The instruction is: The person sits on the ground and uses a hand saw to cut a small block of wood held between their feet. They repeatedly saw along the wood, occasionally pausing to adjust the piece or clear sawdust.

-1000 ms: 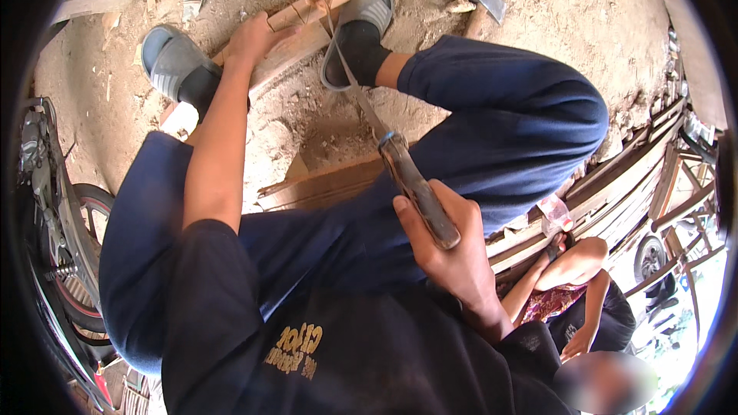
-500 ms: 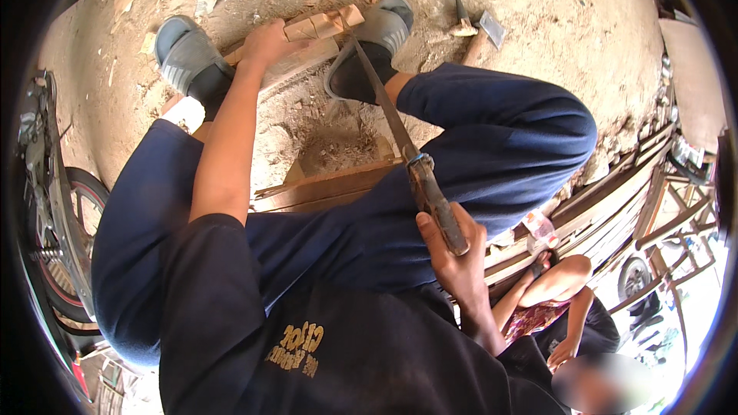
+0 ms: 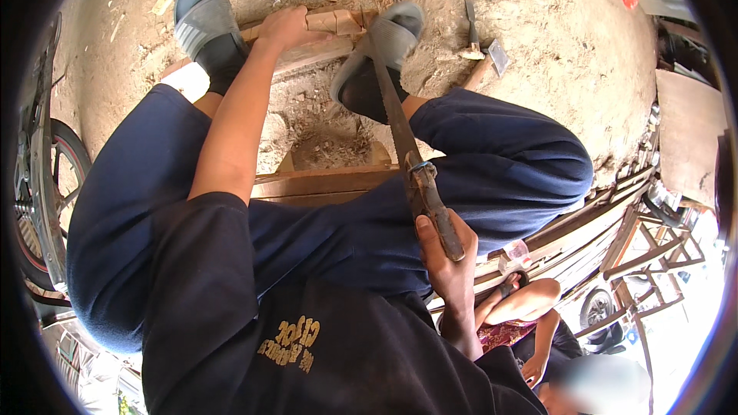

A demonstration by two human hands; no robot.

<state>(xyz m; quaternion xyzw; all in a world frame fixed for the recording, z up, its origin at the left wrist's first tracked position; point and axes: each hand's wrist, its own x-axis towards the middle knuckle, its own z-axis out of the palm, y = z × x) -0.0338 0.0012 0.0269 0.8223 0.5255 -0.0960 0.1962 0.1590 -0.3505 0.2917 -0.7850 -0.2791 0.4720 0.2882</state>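
Observation:
My right hand [image 3: 447, 255] is closed round the dark, worn handle of a handsaw [image 3: 394, 119]. Its long toothed blade slants away from me, past my right foot, to the end of a piece of wood [image 3: 332, 21]. Cut lines show across that reddish-brown piece. My left hand [image 3: 284, 28] grips it from the left, its fingers partly hidden. Under it lies a paler wooden board [image 3: 315, 55]. My feet, in grey slide sandals [image 3: 207, 19], are on either side of the wood. Where the blade tip meets the wood is hard to make out.
A hammer [image 3: 471, 31] and a hatchet-like tool [image 3: 492, 61] lie on the dirt floor at the right. A wooden plank [image 3: 327, 183] crosses before my lap. A motorbike wheel [image 3: 65, 177] stands at left. Another person [image 3: 530, 315] sits at lower right, beside stacked boards [image 3: 573, 238].
The whole view has shifted a little. The saw stands slightly steeper, and its blade has moved along toward the right end of the wood. Both hands keep their holds.

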